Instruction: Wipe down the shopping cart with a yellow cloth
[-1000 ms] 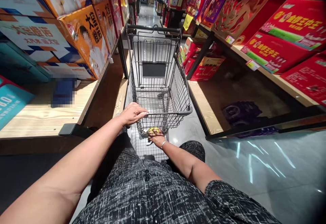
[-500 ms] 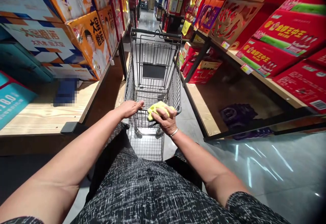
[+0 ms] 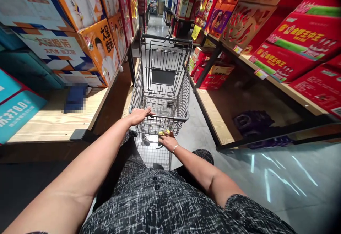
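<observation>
A grey wire shopping cart (image 3: 162, 76) stands in front of me, its basket holding nothing that I can see. My left hand (image 3: 141, 115) lies over the left part of the cart's near rim, gripping it, fingertips partly hidden. Lower down, at the outside of the near wire panel, my right hand (image 3: 168, 141) is closed around a yellow cloth (image 3: 164, 133). Only a strip of the cloth shows above the fingers, close to the wires. Whether it touches them is hard to tell.
Orange-and-white cartons (image 3: 98, 49) are stacked on a wooden shelf at left, beside a blue box (image 3: 21, 115). Red gift boxes (image 3: 295, 38) fill the right shelf. Below them lie purple packages (image 3: 253, 120). A tiled aisle (image 3: 156, 24) runs away past the cart.
My right hand has moved down with the yellow cloth, from the cart's near rim to the wire panel below. My left hand has settled onto the rim. The view has shifted slightly.
</observation>
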Motion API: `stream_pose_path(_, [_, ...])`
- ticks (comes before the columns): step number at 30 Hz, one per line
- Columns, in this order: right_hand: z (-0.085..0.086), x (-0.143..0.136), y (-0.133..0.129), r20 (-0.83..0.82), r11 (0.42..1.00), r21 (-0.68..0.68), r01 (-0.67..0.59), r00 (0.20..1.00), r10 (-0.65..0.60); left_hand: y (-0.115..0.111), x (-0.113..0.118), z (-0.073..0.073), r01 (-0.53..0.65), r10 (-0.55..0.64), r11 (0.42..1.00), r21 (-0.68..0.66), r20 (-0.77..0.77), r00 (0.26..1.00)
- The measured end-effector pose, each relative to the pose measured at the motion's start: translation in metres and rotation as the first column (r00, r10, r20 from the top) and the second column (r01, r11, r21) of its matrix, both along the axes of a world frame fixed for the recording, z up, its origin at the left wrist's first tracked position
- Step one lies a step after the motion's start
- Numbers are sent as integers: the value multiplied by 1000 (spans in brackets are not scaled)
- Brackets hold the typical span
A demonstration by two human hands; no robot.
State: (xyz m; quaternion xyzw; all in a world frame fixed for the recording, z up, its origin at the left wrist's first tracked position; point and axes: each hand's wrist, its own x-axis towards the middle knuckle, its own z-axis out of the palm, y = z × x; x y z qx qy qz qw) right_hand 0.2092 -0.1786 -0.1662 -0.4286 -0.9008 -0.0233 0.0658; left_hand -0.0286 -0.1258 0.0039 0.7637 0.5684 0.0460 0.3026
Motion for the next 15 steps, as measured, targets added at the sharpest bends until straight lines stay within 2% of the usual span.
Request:
stream_pose_path(3, [41,17,10,2,999,39,-35,999,35,3,-6,0,31,-30,999,30,-36,999])
stream_pose_path(6, [86,31,20,-66,989,146,19,998,-10,5,-9,0,28,-28,1000,13,-49,998])
stream_pose_path(8, [103,36,24,-121,977,207,55,992,-30,6,-6,0,6,-6,1000,14,-38,999])
stream_pose_path(9, [105,36,25,-135,974,216,66,990,-37,5,-2,0,-4,5,999,38,-26,1000])
stream_pose_path(11, [93,35,25,-120,982,180,58,992,-37,3,9,-2,-15,15,995,104,-2,1000])
stream_pose_path(15, [32,27,14,27,1000,12,-29,999,28,-6,36,-14,2,3,980,198,-27,1000])
